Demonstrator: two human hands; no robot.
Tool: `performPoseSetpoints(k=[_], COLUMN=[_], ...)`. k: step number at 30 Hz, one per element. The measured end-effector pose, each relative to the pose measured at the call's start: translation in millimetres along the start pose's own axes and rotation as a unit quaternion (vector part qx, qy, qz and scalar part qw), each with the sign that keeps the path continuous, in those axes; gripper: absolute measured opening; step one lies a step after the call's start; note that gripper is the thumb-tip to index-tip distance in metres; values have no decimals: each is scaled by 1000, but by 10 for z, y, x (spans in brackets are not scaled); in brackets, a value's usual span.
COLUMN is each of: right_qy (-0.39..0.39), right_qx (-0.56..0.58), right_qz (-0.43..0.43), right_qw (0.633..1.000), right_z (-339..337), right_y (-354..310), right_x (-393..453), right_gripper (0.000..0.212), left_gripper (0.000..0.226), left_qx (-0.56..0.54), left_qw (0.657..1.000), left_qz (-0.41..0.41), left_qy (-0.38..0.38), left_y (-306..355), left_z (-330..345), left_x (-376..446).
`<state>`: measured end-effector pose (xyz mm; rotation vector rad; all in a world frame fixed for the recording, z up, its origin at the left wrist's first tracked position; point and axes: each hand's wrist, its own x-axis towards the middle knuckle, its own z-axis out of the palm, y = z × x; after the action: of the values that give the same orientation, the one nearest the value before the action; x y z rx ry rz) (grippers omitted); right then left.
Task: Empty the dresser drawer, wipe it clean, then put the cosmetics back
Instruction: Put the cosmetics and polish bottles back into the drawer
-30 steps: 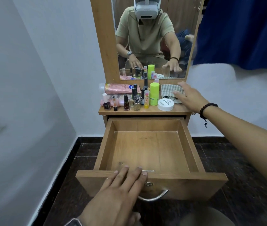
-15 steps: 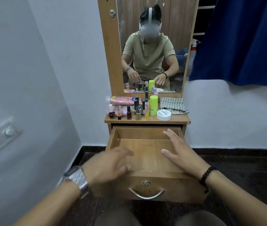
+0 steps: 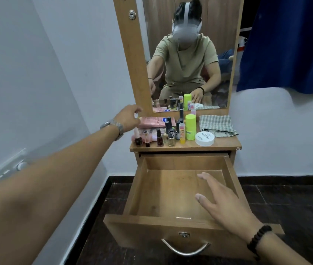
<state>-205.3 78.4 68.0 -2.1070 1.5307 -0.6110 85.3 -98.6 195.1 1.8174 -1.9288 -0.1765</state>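
The drawer stands pulled out and bare, so the step is likely refilling. The left hand, its grip hidden at the pink tubes, should lift those two first, sparing the upright bottles; the right hand hovers open over the drawer. On the tabletop: one green can, one jar, one cloth, roughly ten small bottles.

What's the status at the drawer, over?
Left hand at the pink tube on the shelf, grip unclear. Right hand open over the drawer, holding nothing. Drawer pulled out, bare; checked cloth set down. Nothing in the way.
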Motion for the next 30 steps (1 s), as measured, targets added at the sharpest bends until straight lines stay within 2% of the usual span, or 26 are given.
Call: performPoseSetpoints(k=[6, 7, 10, 13, 20, 27, 30], right_qy=[-18, -21, -29, -26, -18, -17, -21], right_qx=[11, 15, 15, 10, 11, -19, -17], right_qz=[31, 35, 38, 34, 28, 13, 15], right_qw=[999, 999, 999, 999, 999, 1000, 1000], right_z=[-35, -43, -37, -34, -34, -12, 8], right_y=[3, -3, -37, -42, -24, -37, -18], right_x=[-7, -9, -14, -24, -33, -37, -10], right_gripper=[47, 47, 47, 44, 44, 42, 39], left_gripper=[49, 58, 66, 57, 57, 62, 58], left_qx=[89, 93, 136, 173, 174, 131, 87], left_qw=[978, 971, 955, 952, 964, 986, 987], left_qz=[-17, -24, -13, 26, 98, 90, 135], left_qy=[-187, -217, -264, -251, -174, -50, -28], left_y=[-8, -36, -123, -169, -370, -807, -689], left_z=[141, 155, 176, 192, 40, -835, -1112], left_x=[575, 654, 822, 915, 906, 475, 31])
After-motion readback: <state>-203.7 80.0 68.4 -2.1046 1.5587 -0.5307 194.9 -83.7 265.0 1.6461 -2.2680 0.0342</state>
